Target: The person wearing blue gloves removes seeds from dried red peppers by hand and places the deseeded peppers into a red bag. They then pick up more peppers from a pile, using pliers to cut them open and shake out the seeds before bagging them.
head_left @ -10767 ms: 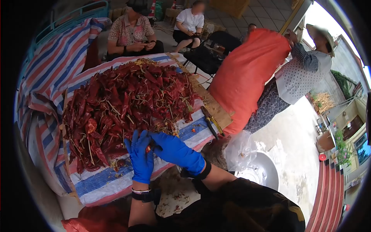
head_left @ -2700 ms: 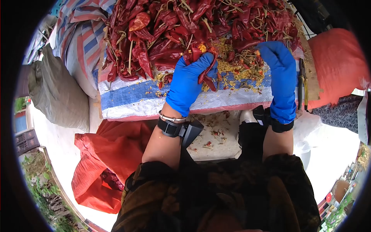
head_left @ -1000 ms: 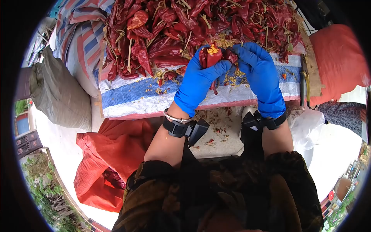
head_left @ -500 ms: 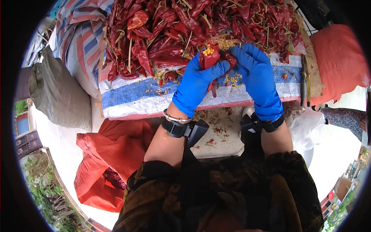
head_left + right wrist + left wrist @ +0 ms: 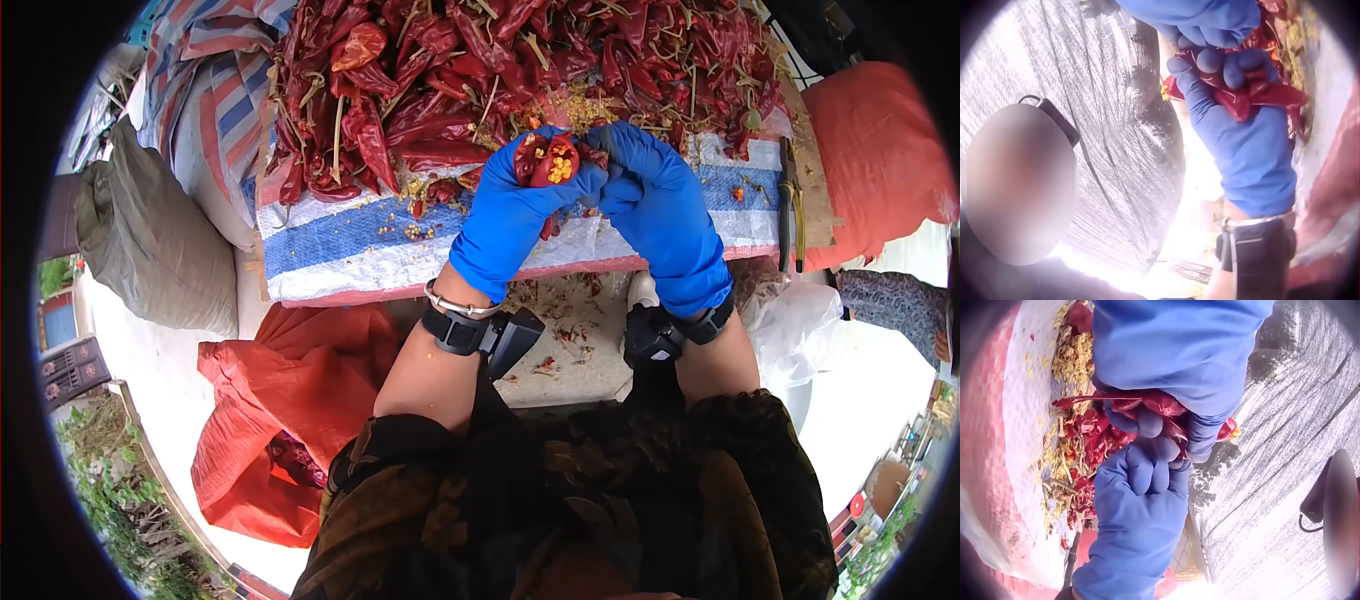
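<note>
Both hands wear blue gloves and meet over the front of the cloth-covered table. Dried red peppers (image 5: 555, 168), torn at the top with yellow seeds showing, are gripped in the left hand (image 5: 505, 225). In the right wrist view the left hand (image 5: 1254, 150) has its fingers curled round red peppers (image 5: 1241, 100). The right hand (image 5: 665, 215) touches the left at the peppers, its fingers bent; in the left wrist view the right hand (image 5: 1138, 519) has fingertips against a pepper piece. A large pile of peppers with stems (image 5: 440, 80) lies just behind.
Pliers (image 5: 787, 205) lie at the table's right edge beside a large red sack (image 5: 880, 160). Loose seeds and scraps are on the striped cloth (image 5: 340, 245). An open red bag (image 5: 290, 400) holding peppers and a grey-green sack (image 5: 150, 240) stand at the left.
Compared with half a second ago, the peppers in the left hand have tipped so their seedy top faces the head camera. The right hand has turned inward, closer to the left. Earlier the hands were apart.
</note>
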### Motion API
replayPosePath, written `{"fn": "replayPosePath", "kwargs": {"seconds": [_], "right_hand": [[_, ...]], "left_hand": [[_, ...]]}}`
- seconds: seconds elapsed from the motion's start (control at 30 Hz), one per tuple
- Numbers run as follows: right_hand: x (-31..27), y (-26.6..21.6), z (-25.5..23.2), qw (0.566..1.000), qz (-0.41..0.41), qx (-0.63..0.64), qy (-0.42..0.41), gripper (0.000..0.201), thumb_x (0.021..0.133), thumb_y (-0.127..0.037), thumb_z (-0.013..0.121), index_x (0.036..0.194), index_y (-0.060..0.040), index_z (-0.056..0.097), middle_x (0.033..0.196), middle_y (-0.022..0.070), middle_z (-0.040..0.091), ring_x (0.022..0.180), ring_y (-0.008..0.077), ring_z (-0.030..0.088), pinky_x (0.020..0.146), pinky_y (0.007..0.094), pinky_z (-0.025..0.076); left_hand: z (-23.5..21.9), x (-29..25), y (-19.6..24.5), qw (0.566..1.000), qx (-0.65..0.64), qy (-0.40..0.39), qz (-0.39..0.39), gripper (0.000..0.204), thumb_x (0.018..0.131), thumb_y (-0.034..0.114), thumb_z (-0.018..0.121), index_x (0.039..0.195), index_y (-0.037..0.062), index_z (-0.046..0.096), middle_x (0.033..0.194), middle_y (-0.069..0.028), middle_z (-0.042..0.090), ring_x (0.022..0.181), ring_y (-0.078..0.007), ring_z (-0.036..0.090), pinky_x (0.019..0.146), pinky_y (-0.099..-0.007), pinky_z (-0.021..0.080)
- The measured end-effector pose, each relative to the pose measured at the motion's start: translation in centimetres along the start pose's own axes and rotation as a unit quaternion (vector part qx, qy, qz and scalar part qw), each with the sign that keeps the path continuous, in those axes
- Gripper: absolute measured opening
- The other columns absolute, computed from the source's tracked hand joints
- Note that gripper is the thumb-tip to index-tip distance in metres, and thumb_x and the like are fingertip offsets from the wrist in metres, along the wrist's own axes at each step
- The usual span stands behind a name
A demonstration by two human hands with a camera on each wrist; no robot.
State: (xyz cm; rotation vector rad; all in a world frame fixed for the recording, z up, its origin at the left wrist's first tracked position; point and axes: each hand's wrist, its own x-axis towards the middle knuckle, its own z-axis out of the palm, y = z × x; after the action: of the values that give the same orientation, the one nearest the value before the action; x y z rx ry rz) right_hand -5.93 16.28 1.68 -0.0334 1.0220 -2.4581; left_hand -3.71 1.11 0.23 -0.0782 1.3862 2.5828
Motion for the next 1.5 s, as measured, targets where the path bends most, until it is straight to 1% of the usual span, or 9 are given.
{"fn": "replayPosePath", "kwargs": {"seconds": [0.03,0.7,0.93,1.0,1.03,1.1,1.23,1.37,1.5], "right_hand": [[-0.1,0.1,0.2,0.999,0.024,0.022,0.026,0.014,0.087,-0.015,0.055,0.090,-0.0020,0.059,0.061,-0.0043,0.045,0.048,0.0032,0.033,0.043,0.0181,0.026],[1.3,0.2,-2.3,0.942,0.033,0.332,0.009,0.014,0.089,-0.014,0.051,0.094,-0.0016,0.055,0.065,-0.0041,0.039,0.047,0.0046,0.025,0.043,0.0199,0.022],[1.0,-0.5,-2.5,0.995,-0.039,-0.031,0.090,0.015,0.086,-0.013,0.057,0.095,-0.0017,0.059,0.078,-0.0006,0.052,0.057,0.0062,0.042,0.050,0.0193,0.034],[0.9,-0.7,-1.8,0.872,-0.156,-0.453,0.099,0.015,0.082,-0.011,0.060,0.094,-0.0034,0.061,0.086,0.0038,0.058,0.070,0.0148,0.056,0.063,0.0247,0.045],[0.8,-0.9,-1.7,0.873,-0.157,-0.453,0.096,0.015,0.082,-0.011,0.060,0.094,-0.0034,0.061,0.086,0.0038,0.058,0.070,0.0148,0.056,0.063,0.0247,0.045],[0.4,-1.2,-1.9,0.754,-0.145,-0.638,0.050,0.022,0.078,-0.010,0.062,0.100,-0.0059,0.061,0.093,0.0089,0.059,0.085,0.0239,0.059,0.075,0.0309,0.047],[0.1,-2.5,-0.9,0.675,-0.227,-0.700,0.054,0.031,0.075,-0.010,0.063,0.106,-0.0087,0.060,0.101,0.0123,0.057,0.094,0.0273,0.056,0.078,0.0340,0.046],[0.9,-3.2,-2.3,0.677,-0.264,-0.676,0.124,0.034,0.076,-0.008,0.061,0.109,-0.0104,0.059,0.103,0.0128,0.058,0.098,0.0274,0.055,0.080,0.0339,0.046],[2.1,-2.7,-4.7,0.554,-0.306,-0.767,0.107,0.034,0.081,-0.008,0.056,0.115,-0.0142,0.058,0.118,0.0129,0.054,0.112,0.0261,0.049,0.091,0.0350,0.038]], "left_hand": [[0.2,0.0,-0.1,1.000,-0.013,0.003,0.029,0.029,0.077,0.004,0.065,0.104,0.0040,0.055,0.081,-0.0068,0.063,0.063,-0.0112,0.059,0.043,-0.0217,0.044],[-0.5,0.0,-0.5,0.996,-0.080,-0.038,0.022,0.032,0.075,0.000,0.066,0.104,0.0032,0.055,0.084,-0.0071,0.061,0.072,-0.0128,0.059,0.058,-0.0228,0.046],[-1.4,0.8,0.1,0.998,-0.053,-0.022,0.037,0.023,0.080,0.013,0.064,0.098,0.0047,0.052,0.076,-0.0039,0.054,0.068,-0.0136,0.049,0.067,-0.0279,0.045],[-1.4,0.8,0.1,0.997,-0.054,-0.031,0.044,0.024,0.079,0.011,0.064,0.099,0.0043,0.052,0.078,-0.0045,0.056,0.071,-0.0145,0.053,0.073,-0.0289,0.046],[-1.0,0.6,0.4,0.998,-0.050,-0.006,0.041,0.021,0.078,0.006,0.064,0.097,0.0035,0.056,0.080,-0.0066,0.060,0.072,-0.0137,0.056,0.065,-0.0249,0.046],[-0.6,0.5,0.7,0.998,-0.044,0.019,0.036,0.019,0.077,0.001,0.063,0.096,0.0026,0.059,0.082,-0.0088,0.063,0.073,-0.0128,0.060,0.056,-0.0209,0.046],[-0.5,0.8,0.8,0.996,-0.038,-0.014,0.073,0.032,0.074,-0.004,0.062,0.105,0.0016,0.055,0.090,-0.0105,0.063,0.081,-0.0153,0.061,0.069,-0.0251,0.049],[-0.8,0.9,0.6,0.997,-0.063,-0.007,0.049,0.037,0.074,-0.007,0.060,0.109,0.0002,0.051,0.093,-0.0104,0.062,0.086,-0.0180,0.061,0.081,-0.0289,0.048],[-1.2,1.4,0.2,0.996,-0.060,0.005,0.067,0.034,0.076,-0.001,0.060,0.109,0.0003,0.052,0.094,-0.0095,0.061,0.088,-0.0196,0.060,0.082,-0.0361,0.048]]}}
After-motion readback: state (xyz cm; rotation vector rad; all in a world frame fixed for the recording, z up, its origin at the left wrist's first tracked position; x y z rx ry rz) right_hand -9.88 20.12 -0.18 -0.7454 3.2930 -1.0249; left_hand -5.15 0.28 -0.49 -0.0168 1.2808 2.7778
